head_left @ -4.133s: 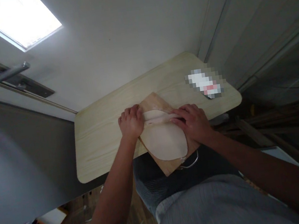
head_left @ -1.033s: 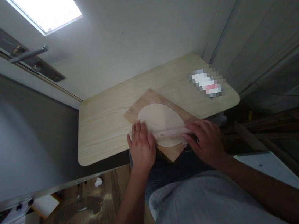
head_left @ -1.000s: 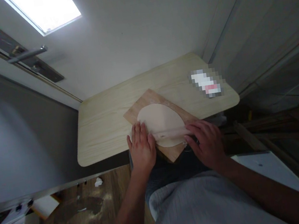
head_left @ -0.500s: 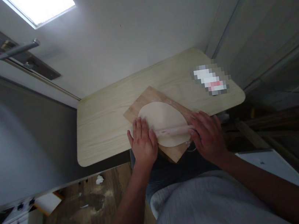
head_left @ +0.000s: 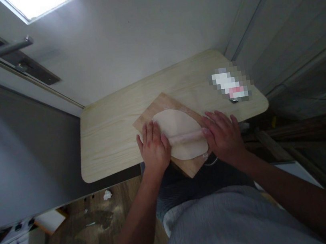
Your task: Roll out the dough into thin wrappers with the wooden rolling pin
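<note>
A pale rolling pin (head_left: 187, 136) lies across a thin, flat oval of dough (head_left: 178, 120). Under the dough is a small wooden board (head_left: 163, 101), set cornerwise at the table's front edge. My left hand (head_left: 155, 149) rests flat over the pin's left end, its fingers stretched forward and slightly apart. Over the right end lies my right hand (head_left: 224, 135), fingers extended and a little spread, with the thumb near the pin. Both ends of the pin are hidden beneath my hands. White flour or dough bits show at the board's right edge.
The light wooden table (head_left: 106, 130) stands against a white door with a metal handle (head_left: 8, 48). A pixelated white and pink item (head_left: 230, 84) lies at the table's right. Crumpled white paper (head_left: 107, 195) is on the floor, with a box (head_left: 36, 242) at lower left.
Both hands and the rolling pin have moved slightly forward over the dough, away from my body. My view has shifted a little.
</note>
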`<state>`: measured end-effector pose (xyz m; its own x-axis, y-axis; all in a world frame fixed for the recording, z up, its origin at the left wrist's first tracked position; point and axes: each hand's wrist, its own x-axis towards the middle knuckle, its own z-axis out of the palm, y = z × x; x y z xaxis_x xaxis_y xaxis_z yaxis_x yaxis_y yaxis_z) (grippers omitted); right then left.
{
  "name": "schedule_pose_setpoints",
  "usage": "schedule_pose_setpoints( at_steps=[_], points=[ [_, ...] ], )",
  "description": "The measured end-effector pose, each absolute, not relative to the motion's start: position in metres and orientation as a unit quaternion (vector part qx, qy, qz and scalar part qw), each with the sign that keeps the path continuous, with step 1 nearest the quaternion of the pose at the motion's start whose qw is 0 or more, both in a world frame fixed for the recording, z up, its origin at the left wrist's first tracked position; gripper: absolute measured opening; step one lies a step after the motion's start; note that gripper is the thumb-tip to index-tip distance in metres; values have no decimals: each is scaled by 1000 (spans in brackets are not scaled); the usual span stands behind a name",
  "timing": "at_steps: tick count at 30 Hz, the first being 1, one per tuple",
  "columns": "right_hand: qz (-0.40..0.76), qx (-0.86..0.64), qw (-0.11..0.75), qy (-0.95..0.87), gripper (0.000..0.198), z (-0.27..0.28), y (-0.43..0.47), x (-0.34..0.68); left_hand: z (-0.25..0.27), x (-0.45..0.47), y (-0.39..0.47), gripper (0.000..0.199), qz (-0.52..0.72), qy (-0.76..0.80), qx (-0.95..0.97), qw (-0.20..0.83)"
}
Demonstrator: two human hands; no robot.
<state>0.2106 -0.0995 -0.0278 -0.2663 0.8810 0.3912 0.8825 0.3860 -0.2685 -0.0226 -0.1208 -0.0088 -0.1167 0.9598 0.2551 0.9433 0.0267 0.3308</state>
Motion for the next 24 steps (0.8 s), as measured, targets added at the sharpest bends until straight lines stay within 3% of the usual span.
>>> schedule_pose_setpoints(
  at_steps=[13, 24],
  points=[
    [11, -577, 250, -777, 41, -26, -57, 198, -8, -33, -79, 48, 198, 711, 674, 28],
    [16, -599, 233, -766, 40, -22, -39, 191, 2, -35, -63, 49, 112, 717, 688, -7]
  ],
)
